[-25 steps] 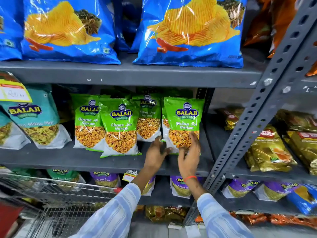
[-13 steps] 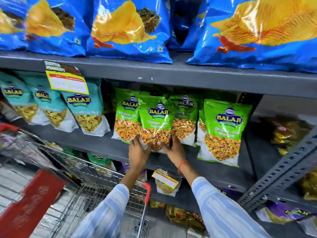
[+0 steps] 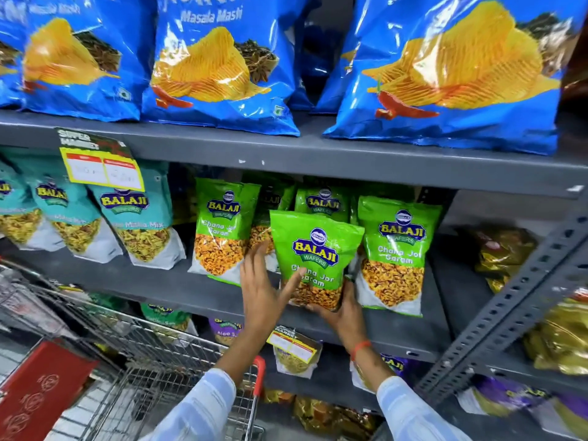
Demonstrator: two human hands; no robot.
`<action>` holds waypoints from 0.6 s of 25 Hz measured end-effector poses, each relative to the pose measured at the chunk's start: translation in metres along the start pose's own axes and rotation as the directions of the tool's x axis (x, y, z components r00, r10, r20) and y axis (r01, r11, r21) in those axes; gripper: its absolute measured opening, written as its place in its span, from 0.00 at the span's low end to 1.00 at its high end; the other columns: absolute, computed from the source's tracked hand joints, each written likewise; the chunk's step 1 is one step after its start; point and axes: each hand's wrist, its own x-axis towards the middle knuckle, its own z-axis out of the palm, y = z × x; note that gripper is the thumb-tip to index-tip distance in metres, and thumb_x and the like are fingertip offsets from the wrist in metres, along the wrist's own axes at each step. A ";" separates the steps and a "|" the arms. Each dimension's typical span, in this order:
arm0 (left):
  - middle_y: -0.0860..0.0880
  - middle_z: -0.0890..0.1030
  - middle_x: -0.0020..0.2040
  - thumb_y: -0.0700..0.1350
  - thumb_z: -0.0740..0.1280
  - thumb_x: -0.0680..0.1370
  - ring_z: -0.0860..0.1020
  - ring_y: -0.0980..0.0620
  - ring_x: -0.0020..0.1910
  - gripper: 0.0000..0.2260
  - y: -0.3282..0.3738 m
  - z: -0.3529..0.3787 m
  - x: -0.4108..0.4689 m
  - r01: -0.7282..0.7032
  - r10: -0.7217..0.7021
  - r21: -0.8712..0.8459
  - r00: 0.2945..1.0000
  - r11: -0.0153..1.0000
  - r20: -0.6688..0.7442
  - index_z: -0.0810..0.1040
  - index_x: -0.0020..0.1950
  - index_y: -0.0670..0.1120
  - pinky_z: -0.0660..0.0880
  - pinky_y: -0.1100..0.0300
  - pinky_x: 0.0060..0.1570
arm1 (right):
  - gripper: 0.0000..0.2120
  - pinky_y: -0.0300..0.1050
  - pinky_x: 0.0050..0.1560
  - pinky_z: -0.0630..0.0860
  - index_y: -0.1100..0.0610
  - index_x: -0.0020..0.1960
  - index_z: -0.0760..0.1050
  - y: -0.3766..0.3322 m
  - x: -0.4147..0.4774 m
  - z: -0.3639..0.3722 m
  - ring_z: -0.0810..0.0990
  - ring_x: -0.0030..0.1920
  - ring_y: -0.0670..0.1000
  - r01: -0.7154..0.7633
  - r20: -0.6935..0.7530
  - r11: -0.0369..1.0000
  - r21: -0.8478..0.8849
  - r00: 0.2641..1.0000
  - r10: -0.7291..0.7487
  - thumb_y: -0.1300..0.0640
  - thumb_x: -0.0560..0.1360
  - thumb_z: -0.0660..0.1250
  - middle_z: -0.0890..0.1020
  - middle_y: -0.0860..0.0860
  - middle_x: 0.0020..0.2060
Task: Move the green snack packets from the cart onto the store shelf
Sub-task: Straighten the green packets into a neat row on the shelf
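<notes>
An upright green snack packet (image 3: 313,256) sits cupped from below in the right hand (image 3: 342,308), with the left hand (image 3: 265,288) spread flat against its left side, before the shelf (image 3: 178,289).

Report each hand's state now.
Left hand: open, fingers spread against the green packet.
Right hand: closed on that packet's bottom.

Green snack packet (image 3: 315,249) gripped from below by right hand (image 3: 342,310), held upright just above middle shelf (image 3: 191,291). Left hand (image 3: 262,289) open, fingers spread, thumb touching packet's front. More green packets (image 3: 394,249) standing behind; wire cart (image 3: 152,361) lower left.
</notes>
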 end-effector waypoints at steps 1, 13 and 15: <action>0.45 0.75 0.63 0.59 0.67 0.71 0.70 0.49 0.63 0.29 0.016 0.002 0.008 -0.157 0.167 0.106 0.982 0.982 -0.089 0.69 0.66 0.44 0.66 0.54 0.63 | 0.38 0.45 0.48 0.76 0.55 0.62 0.65 -0.001 -0.001 -0.003 0.80 0.56 0.56 0.000 0.002 1.000 0.006 1.000 0.000 0.49 0.59 0.80 0.80 0.55 0.57; 0.42 0.77 0.63 0.48 0.65 0.75 0.74 0.38 0.62 0.07 0.090 0.017 0.048 -0.477 0.450 0.404 0.877 0.781 0.165 0.80 0.48 0.47 0.71 0.42 0.62 | 0.43 0.49 0.54 0.78 0.55 0.68 0.62 -0.005 -0.004 -0.011 0.80 0.58 0.56 0.065 0.046 0.997 -0.046 0.997 -0.063 0.45 0.60 0.78 0.81 0.56 0.59; 0.38 0.76 0.61 0.49 0.61 0.76 0.72 0.36 0.62 0.10 0.091 0.016 0.051 -0.436 0.392 0.367 0.900 0.822 0.190 0.79 0.48 0.45 0.67 0.41 0.64 | 0.42 0.47 0.52 0.77 0.56 0.67 0.63 -0.005 -0.002 -0.011 0.80 0.57 0.56 0.058 0.045 0.998 -0.040 0.997 -0.056 0.46 0.60 0.78 0.81 0.56 0.57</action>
